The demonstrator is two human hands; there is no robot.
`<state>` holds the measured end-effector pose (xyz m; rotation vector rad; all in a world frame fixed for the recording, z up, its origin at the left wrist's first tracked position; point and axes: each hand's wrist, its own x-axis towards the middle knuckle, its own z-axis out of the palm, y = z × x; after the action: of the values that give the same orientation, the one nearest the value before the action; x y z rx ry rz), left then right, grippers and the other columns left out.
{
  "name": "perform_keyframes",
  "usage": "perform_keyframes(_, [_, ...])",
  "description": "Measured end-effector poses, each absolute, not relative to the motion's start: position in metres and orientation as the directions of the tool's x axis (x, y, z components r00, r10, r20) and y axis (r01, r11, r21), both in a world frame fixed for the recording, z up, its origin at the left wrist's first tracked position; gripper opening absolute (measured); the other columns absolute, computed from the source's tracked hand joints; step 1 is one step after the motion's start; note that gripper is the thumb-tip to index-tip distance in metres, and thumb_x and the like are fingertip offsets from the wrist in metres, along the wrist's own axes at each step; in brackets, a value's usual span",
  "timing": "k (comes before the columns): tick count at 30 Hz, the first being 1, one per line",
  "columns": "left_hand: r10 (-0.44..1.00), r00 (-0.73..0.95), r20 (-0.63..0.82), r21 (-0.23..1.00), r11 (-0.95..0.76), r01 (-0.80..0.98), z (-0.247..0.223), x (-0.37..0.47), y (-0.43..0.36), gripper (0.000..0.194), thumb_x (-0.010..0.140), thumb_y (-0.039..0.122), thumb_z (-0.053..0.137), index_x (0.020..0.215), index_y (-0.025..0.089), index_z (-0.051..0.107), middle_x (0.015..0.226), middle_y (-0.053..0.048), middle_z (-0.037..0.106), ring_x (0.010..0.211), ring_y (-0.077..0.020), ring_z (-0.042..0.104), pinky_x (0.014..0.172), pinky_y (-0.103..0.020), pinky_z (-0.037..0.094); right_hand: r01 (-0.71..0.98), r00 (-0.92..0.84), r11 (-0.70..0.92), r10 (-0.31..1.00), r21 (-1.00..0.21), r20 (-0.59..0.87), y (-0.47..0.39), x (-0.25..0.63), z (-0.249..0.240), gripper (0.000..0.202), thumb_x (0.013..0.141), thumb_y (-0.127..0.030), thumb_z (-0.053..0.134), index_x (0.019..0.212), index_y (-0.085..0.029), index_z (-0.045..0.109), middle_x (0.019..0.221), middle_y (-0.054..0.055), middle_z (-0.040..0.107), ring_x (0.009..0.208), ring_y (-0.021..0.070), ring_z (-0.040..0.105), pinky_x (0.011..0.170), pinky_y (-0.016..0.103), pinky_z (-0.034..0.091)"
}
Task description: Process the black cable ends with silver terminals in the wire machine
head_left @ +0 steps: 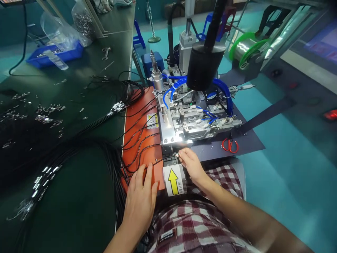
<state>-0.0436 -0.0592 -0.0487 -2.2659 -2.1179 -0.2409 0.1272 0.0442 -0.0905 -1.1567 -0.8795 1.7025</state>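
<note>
A thin black cable (pixel 163 159) runs from under the fingertips of my left hand to my right hand. My right hand (pixel 191 164) pinches its metal-tipped end at the front edge of the machine (pixel 181 121). My left hand (pixel 142 193) lies with fingers stretched out and thumb apart on the orange plate (pixel 143 102), touching the cable. Several other black cables cross this plate into the machine's left side. Just below the pinched end sits a white label with a yellow arrow (pixel 173 182). The fingers hide part of the cable's tip.
Red-handled scissors (pixel 230 145) lie right of the machine. A black cylinder (pixel 204 66) hangs above it; a green wire spool (pixel 249 49) stands behind. On the dark table (pixel 86 196) are cable bundles (pixel 105 149), loose metal connectors (pixel 43 117) and a blue tray (pixel 55 56).
</note>
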Motion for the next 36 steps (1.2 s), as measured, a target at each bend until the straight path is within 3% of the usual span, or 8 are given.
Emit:
perform_keyframes(7, [0.986, 0.107, 0.126, 0.041, -0.113, 0.993, -0.052, -0.051, -0.047, 0.056, 0.095, 0.041, 0.036, 0.143, 0.012, 0.036, 0.137, -0.017, 0.047, 0.123, -0.0336, 0.044, 0.099, -0.049, 0.044, -0.246, -0.216, -0.368, 0.923, -0.897, -0.319, 0.048, 0.133, -0.087, 0.042, 0.075, -0.057, 0.061, 0.067, -0.018, 0.048, 0.057, -0.006, 0.048, 0.045, 0.0063, 0.034, 0.047, 0.023, 0.025])
perform_keyframes(12, [0.985, 0.082, 0.151, 0.072, -0.094, 0.993, -0.053, -0.052, -0.051, 0.054, 0.095, 0.040, 0.035, 0.142, 0.014, 0.038, 0.136, -0.016, 0.049, 0.123, -0.0324, 0.046, 0.099, -0.048, 0.045, -0.223, -0.117, -0.401, 0.916, -0.889, -0.384, 0.037, 0.159, -0.087, 0.048, 0.081, -0.063, 0.051, 0.084, -0.016, 0.055, 0.065, -0.002, 0.055, 0.047, 0.0074, 0.041, 0.049, 0.024, 0.029])
perform_keyframes(19, [0.986, 0.116, 0.117, 0.355, -0.150, 0.923, -0.046, -0.063, 0.015, 0.048, 0.093, 0.026, 0.034, 0.136, 0.006, 0.043, 0.144, -0.022, 0.041, 0.133, -0.0362, 0.034, 0.108, -0.058, 0.030, -0.212, -0.034, -0.401, 0.915, -0.891, -0.403, 0.016, 0.185, -0.092, 0.045, 0.079, -0.061, 0.056, 0.083, -0.017, 0.056, 0.064, -0.002, 0.054, 0.049, 0.0077, 0.040, 0.048, 0.023, 0.030])
perform_keyframes(24, [0.969, 0.235, 0.079, 0.423, -0.246, 0.872, -0.015, -0.090, 0.026, 0.040, 0.095, 0.019, 0.030, 0.130, 0.014, 0.047, 0.135, -0.014, 0.052, 0.124, -0.0219, 0.049, 0.106, -0.038, 0.041, -0.120, 0.024, -0.381, 0.922, -0.917, -0.386, 0.005, 0.209, -0.071, 0.037, 0.080, -0.056, 0.058, 0.081, -0.019, 0.055, 0.065, -0.003, 0.052, 0.049, 0.0081, 0.038, 0.048, 0.022, 0.031])
perform_keyframes(27, [0.920, 0.392, 0.008, 0.453, -0.353, 0.818, 0.010, -0.106, -0.001, 0.034, 0.095, 0.019, 0.034, 0.124, 0.020, 0.051, 0.123, -0.010, 0.059, 0.114, -0.0193, 0.055, 0.097, -0.034, 0.047, 0.031, -0.168, -0.375, 0.912, -0.927, -0.374, -0.008, 0.222, -0.049, 0.031, 0.086, -0.051, 0.054, 0.081, -0.021, 0.056, 0.068, -0.002, 0.054, 0.051, 0.0088, 0.040, 0.049, 0.022, 0.034])
perform_keyframes(29, [0.847, 0.523, -0.097, 0.318, -0.472, 0.822, 0.019, -0.113, -0.016, 0.031, 0.092, 0.018, 0.043, 0.120, 0.024, 0.055, 0.123, -0.008, 0.058, 0.119, -0.0226, 0.050, 0.100, -0.039, 0.043, 0.123, -0.351, -0.347, 0.861, -0.930, -0.368, -0.016, 0.221, -0.033, 0.029, 0.086, -0.049, 0.054, 0.078, -0.021, 0.057, 0.067, -0.002, 0.055, 0.052, 0.0101, 0.044, 0.050, 0.022, 0.038])
perform_keyframes(32, [0.796, 0.593, -0.124, 0.141, -0.577, 0.804, 0.019, -0.117, -0.021, 0.026, 0.093, 0.014, 0.039, 0.104, 0.022, 0.062, 0.099, -0.007, 0.064, 0.100, -0.0209, 0.058, 0.094, -0.039, 0.046, 0.218, -0.549, -0.250, 0.768, -0.943, -0.330, -0.020, 0.203, -0.014, 0.023, 0.089, -0.043, 0.052, 0.081, -0.022, 0.058, 0.068, -0.001, 0.056, 0.056, 0.0122, 0.049, 0.052, 0.024, 0.041])
perform_keyframes(36, [0.830, 0.538, 0.148, 0.124, -0.555, 0.822, 0.013, -0.106, -0.009, 0.023, 0.095, 0.018, 0.038, 0.097, 0.017, 0.061, 0.093, -0.008, 0.064, 0.083, -0.0171, 0.060, 0.073, -0.029, 0.049, 0.201, -0.587, -0.033, 0.796, -0.979, -0.147, -0.014, 0.177, -0.001, 0.025, 0.095, -0.038, 0.040, 0.108, -0.025, 0.058, 0.081, 0.003, 0.061, 0.069, 0.0166, 0.057, 0.065, 0.029, 0.047])
